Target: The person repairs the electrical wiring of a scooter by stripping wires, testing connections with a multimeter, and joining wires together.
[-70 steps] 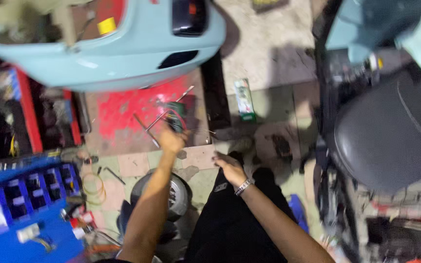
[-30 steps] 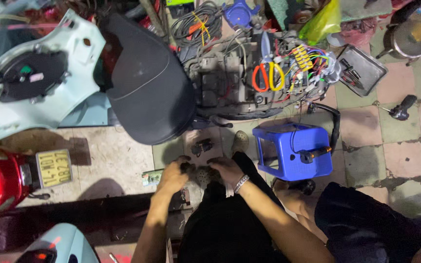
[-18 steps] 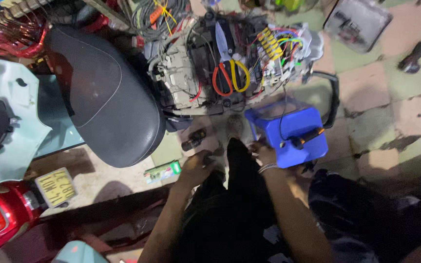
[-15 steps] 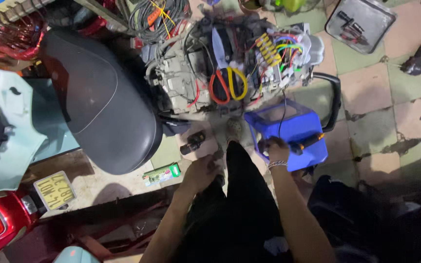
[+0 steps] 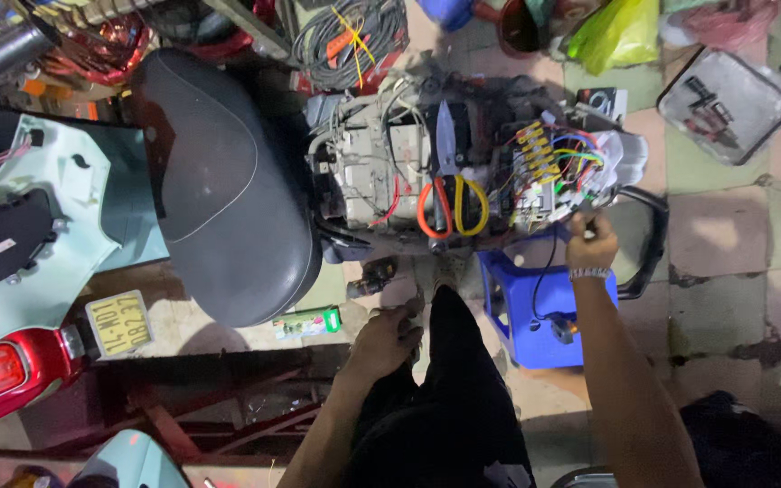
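Note:
An opened scooter body (image 5: 427, 172) lies ahead with its wiring bare, next to its dark grey seat (image 5: 219, 190). Scissors with orange and yellow handles (image 5: 449, 194) rest on the wiring. My right hand (image 5: 591, 244), with a metal wristband, reaches up to the bundle of coloured wires and yellow connectors (image 5: 558, 167) at the right end and pinches something small and dark there. My left hand (image 5: 386, 339) rests low near my dark trouser leg, fingers curled, beside a small dark part (image 5: 374, 276) on the floor.
A blue plastic stool (image 5: 535, 312) stands under my right arm. A small green box (image 5: 307, 323) lies by the seat. Pale blue scooter panels (image 5: 20, 235), a red tail light (image 5: 2, 370) and a yellow plate (image 5: 119, 323) are at the left. A grey tray (image 5: 729, 104) sits at the upper right.
My right hand has risen from the blue stool up to the wire bundle. The left hand has stayed low by my leg. The view has shifted closer onto the scooter.

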